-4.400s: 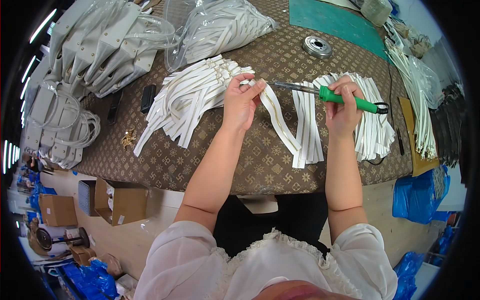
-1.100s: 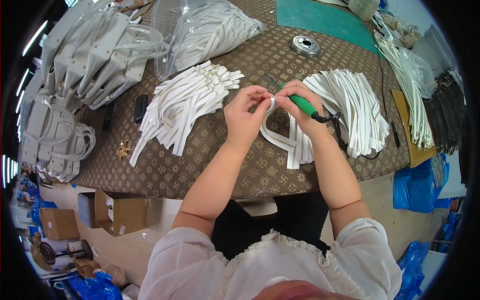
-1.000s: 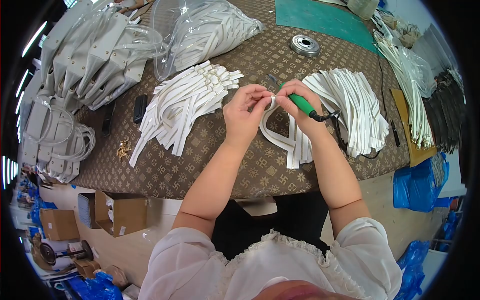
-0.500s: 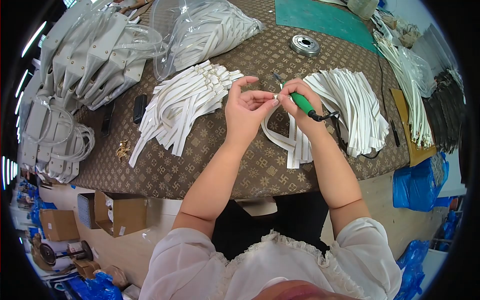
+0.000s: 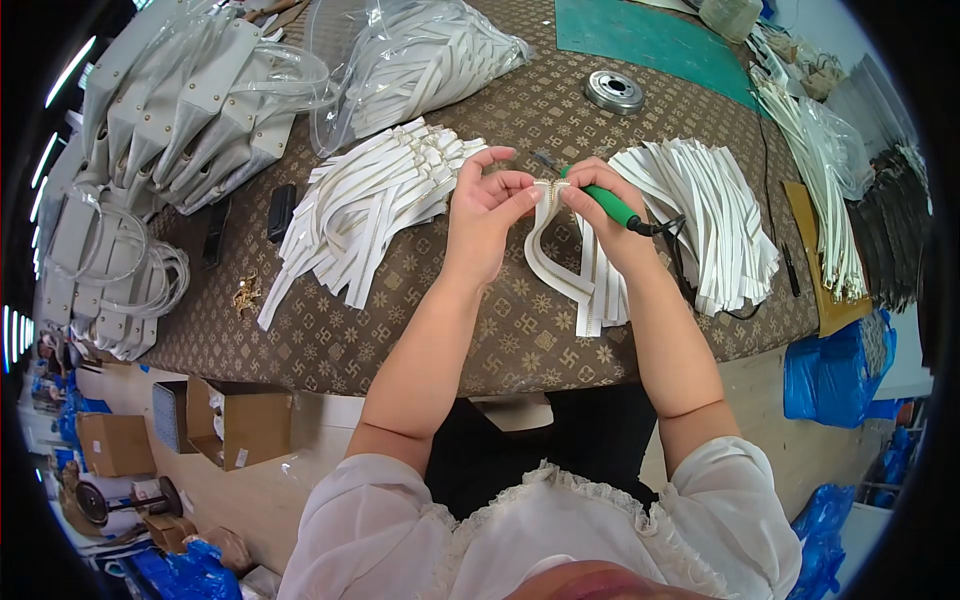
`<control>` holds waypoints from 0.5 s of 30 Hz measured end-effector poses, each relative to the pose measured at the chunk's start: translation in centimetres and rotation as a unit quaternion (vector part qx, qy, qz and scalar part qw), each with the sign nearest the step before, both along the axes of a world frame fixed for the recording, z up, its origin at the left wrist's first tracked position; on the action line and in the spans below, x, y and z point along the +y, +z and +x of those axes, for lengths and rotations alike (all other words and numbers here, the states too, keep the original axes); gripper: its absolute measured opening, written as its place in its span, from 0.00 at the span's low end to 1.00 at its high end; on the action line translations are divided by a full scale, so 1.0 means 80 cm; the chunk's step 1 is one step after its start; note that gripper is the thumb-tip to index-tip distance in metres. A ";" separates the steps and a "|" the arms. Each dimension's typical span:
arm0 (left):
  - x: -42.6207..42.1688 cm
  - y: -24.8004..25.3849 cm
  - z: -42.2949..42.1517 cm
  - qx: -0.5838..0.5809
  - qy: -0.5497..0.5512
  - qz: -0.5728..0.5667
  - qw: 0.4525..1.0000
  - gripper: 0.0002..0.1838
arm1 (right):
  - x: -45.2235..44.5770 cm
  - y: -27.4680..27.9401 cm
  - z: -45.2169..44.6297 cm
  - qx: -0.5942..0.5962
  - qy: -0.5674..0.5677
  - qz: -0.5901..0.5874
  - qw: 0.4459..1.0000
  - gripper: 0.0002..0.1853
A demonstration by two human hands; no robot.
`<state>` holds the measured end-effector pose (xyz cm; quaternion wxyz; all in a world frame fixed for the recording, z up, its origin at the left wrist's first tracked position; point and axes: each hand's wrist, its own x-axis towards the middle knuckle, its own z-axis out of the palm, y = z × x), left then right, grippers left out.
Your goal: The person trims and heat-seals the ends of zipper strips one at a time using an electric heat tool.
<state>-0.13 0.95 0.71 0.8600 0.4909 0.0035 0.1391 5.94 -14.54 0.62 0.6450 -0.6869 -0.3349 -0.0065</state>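
Upper centre: left hand point(image 5: 484, 208) and right hand point(image 5: 612, 232), fingertips closed, pinch one end of a white zipper strip point(image 5: 536, 250), right also gripping a green-handled tool point(image 5: 613, 207). Looks like spreading that end; calls for steady pinch, tool tip clear. Cord point(image 5: 672, 226) crowds right pile point(image 5: 715, 225), left pile point(image 5: 365, 205) apart on bench point(image 5: 400, 352)

Workshop | heaped zipper strips point(image 5: 375, 205) | piled pale bags point(image 5: 193, 112) | corded green-handled tool point(image 5: 610, 206) | cardboard boxes point(image 5: 257, 425)
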 end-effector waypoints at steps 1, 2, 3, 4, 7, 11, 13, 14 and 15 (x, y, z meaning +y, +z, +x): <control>-0.001 -0.001 0.001 -0.014 -0.002 0.015 1.000 0.27 | 0.000 0.000 0.000 -0.009 -0.006 -0.006 1.000 0.05; -0.001 -0.002 0.002 -0.027 -0.004 0.030 0.999 0.27 | -0.001 0.000 0.000 -0.017 -0.011 -0.011 1.000 0.05; -0.001 -0.003 0.002 -0.027 -0.004 0.030 0.999 0.27 | -0.001 0.000 0.000 -0.025 -0.018 -0.017 0.999 0.05; -0.002 -0.003 0.001 -0.038 0.006 0.065 0.997 0.27 | -0.001 0.000 0.001 -0.025 -0.018 -0.017 0.999 0.05; -0.004 0.003 -0.002 -0.061 0.026 0.134 0.989 0.26 | -0.002 -0.001 0.002 -0.039 -0.012 -0.027 0.999 0.05; -0.004 0.007 -0.005 -0.076 0.039 0.179 0.980 0.26 | -0.002 0.001 0.001 -0.067 -0.019 -0.039 0.997 0.05; -0.005 0.006 -0.004 -0.070 0.037 0.191 0.978 0.26 | -0.001 0.001 0.000 -0.069 -0.023 -0.042 0.997 0.05; -0.005 0.006 -0.004 -0.068 0.036 0.196 0.978 0.26 | -0.001 0.001 0.000 -0.071 -0.026 -0.044 0.996 0.05; -0.005 0.005 -0.003 -0.067 0.036 0.196 0.978 0.26 | -0.001 0.001 0.000 -0.073 -0.030 -0.047 0.996 0.05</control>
